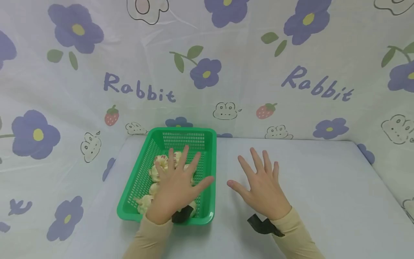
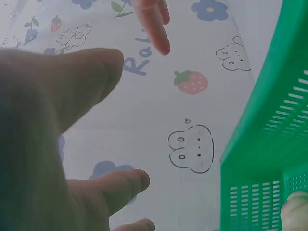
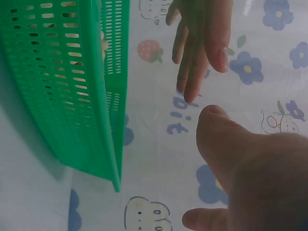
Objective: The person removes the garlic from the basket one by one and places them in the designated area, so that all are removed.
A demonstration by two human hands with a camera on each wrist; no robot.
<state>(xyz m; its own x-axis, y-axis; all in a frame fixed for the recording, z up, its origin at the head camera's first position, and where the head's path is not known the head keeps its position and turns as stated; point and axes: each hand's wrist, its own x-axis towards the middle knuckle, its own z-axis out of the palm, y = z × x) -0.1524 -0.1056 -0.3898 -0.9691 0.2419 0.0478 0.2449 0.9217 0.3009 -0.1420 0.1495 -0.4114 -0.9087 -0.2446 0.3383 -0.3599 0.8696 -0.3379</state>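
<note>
A green plastic basket [image 1: 211,201] with slotted walls stands left of centre, holding several white garlic bulbs [image 1: 145,203]. Above it my left hand [image 1: 176,187] is held with fingers spread, gripping nothing and hiding part of the garlic. To the right of the basket, my right hand [image 1: 266,190] hovers over the white table with its fingers also spread and nothing in them. In the left wrist view one garlic bulb [image 2: 296,211] shows inside the basket at the lower right. The right wrist view catches the basket's outer wall [image 3: 53,86] beside the right hand.
The white table [image 1: 310,187] extends to the right of the basket. Behind it hangs a white cloth [image 1: 245,86] printed with purple flowers, strawberries and rabbit faces. A black strap [image 1: 265,226] sits at the right wrist, and another black strap [image 1: 182,214] at the left.
</note>
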